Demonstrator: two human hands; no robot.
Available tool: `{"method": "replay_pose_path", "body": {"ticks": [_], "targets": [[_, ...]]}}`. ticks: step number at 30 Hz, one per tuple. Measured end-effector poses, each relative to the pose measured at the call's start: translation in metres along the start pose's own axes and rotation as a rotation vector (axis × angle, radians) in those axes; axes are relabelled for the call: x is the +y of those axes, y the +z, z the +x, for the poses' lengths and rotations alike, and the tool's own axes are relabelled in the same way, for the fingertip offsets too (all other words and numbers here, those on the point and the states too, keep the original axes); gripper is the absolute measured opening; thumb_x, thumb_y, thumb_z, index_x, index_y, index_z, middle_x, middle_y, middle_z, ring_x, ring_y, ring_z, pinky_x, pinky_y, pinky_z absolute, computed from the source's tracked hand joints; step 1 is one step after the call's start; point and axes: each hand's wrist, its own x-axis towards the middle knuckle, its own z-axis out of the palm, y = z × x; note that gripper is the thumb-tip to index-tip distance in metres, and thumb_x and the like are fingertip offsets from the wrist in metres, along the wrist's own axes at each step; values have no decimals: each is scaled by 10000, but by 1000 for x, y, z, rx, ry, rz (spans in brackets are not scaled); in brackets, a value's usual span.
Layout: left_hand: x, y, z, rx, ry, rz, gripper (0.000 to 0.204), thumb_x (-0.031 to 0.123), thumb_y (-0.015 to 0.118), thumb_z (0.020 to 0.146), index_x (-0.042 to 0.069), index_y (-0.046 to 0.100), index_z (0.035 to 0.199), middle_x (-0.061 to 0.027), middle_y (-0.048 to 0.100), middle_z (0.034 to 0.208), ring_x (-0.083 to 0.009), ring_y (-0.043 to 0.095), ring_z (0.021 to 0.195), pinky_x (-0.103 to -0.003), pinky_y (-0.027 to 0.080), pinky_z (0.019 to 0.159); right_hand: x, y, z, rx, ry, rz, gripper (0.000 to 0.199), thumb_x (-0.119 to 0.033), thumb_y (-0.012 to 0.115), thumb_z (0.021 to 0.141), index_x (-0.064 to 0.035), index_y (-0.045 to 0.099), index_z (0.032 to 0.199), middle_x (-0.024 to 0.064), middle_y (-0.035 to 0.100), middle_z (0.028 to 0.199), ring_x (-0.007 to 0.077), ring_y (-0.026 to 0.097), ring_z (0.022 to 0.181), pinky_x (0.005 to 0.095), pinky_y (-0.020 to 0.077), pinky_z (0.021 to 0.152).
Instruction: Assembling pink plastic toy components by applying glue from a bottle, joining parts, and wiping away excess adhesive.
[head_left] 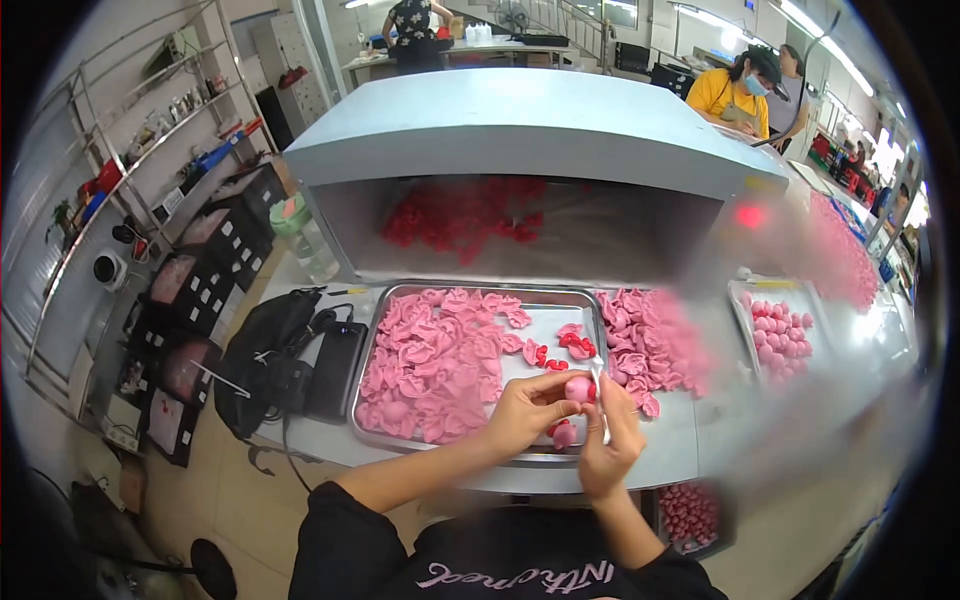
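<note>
Hands are meeting over the near edge of a metal tray (560, 300), the left hand (525, 412) pinching a small round pink piece (578, 389) between closed fingertips while the right hand (612, 448) is curling shut around a thin pale tool (600, 395) whose tip is pointing up just beside that piece. Judging by the pose, the worker is trimming or dressing the pink piece, and the next move appears to call for a steady pinch and a fine stroke of the tool along its side. Another pink piece (564, 434) is lying on the tray just below the left fingertips, touching neither hand clearly. Small red parts (572, 343) are sitting on the tray beyond the hands, and a heap of pink mouldings (430, 365) is filling its left half. More pink parts (650, 345) are spilling over the table (670, 440) to the right, beside a second tray (745, 330) of pink balls. A black bag (265, 345) is resting to the left.
</note>
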Motion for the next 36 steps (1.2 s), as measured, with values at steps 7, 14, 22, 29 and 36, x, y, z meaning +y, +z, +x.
{"method": "replay_pose_path", "body": {"ticks": [7,14,22,29,36], "targets": [[-16,-7,2,94,-163,-366,267,129,560,837,8,553,1075,-45,591,958,-107,556,862,-213,464,744,12,10,0,37,54,-20,417,112,578,682,37,541,1090,167,584,946,246,573,839,288,451,726],[-10,-9,4,-30,-179,-103,316,213,599,820,-9,556,1040,-43,589,940,-100,546,870,-214,436,734,14,-6,2,69,-41,-26,333,103,663,600,22,619,920,134,621,810,212,595,711,272,471,619],[-13,-5,3,-12,-64,-21,306,177,607,814,-17,546,1043,-34,587,909,-89,540,843,-218,434,712,18,-13,2,30,-12,-24,250,46,713,553,-1,594,769,98,602,739,233,566,653,293,439,568],[-13,-7,3,-41,-56,44,298,173,594,823,-25,545,1041,-34,585,893,-74,534,790,-206,439,644,20,-16,4,-23,-28,-27,251,19,722,548,-4,590,760,93,591,719,237,547,638,301,419,556],[-9,-5,1,-57,-77,79,299,185,586,829,-33,551,1031,-48,595,883,-70,534,783,-202,436,627,25,-19,1,-73,-81,-90,244,5,722,533,-21,577,728,74,562,677,233,505,604,309,392,526]]}}
